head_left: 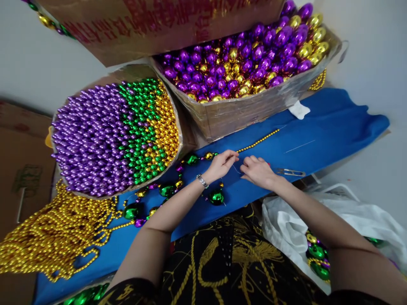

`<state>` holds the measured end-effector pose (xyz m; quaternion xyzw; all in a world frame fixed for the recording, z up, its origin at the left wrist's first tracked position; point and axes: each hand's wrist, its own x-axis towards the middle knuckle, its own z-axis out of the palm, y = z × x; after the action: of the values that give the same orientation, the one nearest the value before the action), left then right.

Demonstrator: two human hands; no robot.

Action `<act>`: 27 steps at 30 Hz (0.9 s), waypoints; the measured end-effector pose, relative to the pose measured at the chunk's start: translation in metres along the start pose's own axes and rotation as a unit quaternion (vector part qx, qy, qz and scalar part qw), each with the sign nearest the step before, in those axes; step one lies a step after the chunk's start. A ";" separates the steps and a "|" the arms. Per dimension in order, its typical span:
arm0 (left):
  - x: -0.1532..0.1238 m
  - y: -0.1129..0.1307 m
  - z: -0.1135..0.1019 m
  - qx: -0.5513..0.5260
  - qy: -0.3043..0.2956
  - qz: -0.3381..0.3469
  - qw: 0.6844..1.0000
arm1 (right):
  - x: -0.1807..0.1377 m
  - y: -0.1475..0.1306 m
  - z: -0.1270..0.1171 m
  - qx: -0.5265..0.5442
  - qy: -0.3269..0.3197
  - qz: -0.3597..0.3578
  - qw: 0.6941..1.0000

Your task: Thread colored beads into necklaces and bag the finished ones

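It looks like a small bead workshop: beneath the hands [222, 165] [259, 173] runs a blue-covered bench [330, 131], beyond them an open carton [241, 116] brims with purple and gold balls [254, 61], and to their left are a box [187, 137] packed with purple, green and gold beads [95, 137] and a heap of gold strands [60, 233].

We see a blue-clothed surface [333, 114] stretching from near left to far right; a plain grey wall [28, 63] stands far left.
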<state>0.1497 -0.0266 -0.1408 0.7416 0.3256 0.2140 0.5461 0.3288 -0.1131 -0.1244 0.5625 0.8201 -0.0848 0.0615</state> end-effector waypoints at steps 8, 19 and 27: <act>-0.004 0.005 0.002 0.049 -0.109 0.025 0.993 | 0.001 0.020 -0.005 0.124 0.096 0.017 0.987; -0.008 0.032 -0.013 -0.198 0.047 -0.116 0.972 | -0.002 0.179 0.003 0.037 0.145 0.267 0.952; -0.022 0.061 -0.036 -0.317 0.069 -0.110 0.939 | 0.004 0.166 -0.009 0.032 0.152 0.234 0.960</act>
<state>0.1249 -0.0295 -0.0711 0.4731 0.3574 0.2956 0.7491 0.4819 -0.0494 -0.1282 0.7465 0.6623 -0.0080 -0.0633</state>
